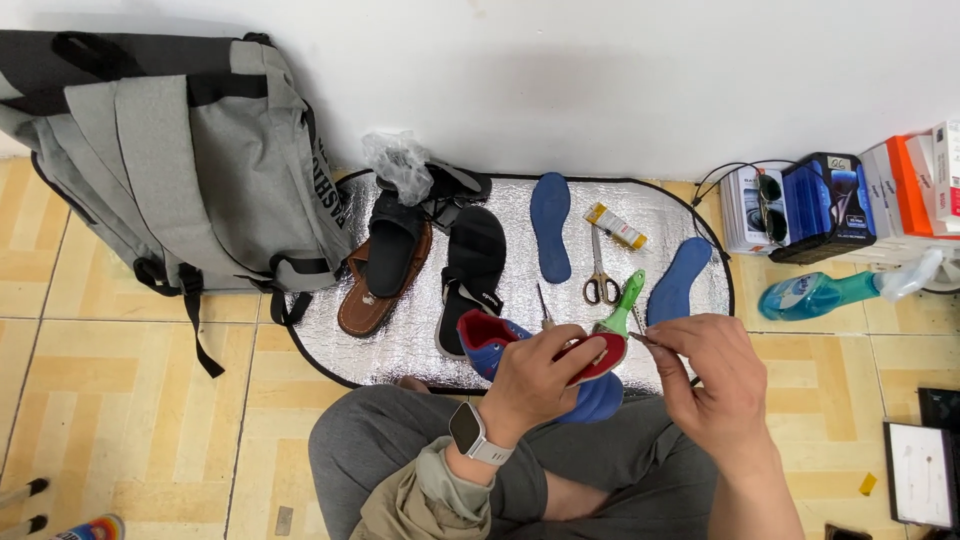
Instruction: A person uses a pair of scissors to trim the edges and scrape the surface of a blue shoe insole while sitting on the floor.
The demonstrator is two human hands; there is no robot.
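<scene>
My left hand grips a blue shoe with a red lining, held over my lap. A watch sits on that wrist. My right hand pinches a thin metal needle-like tool beside the shoe's opening. A green-handled brush lies just behind the shoe on the silver mat. Two blue insoles lie on the mat, with scissors between them.
A grey backpack leans against the wall at left. Black and brown sandals, a plastic bag and a small yellow tube rest on the mat. Boxes and a blue spray bottle stand at right.
</scene>
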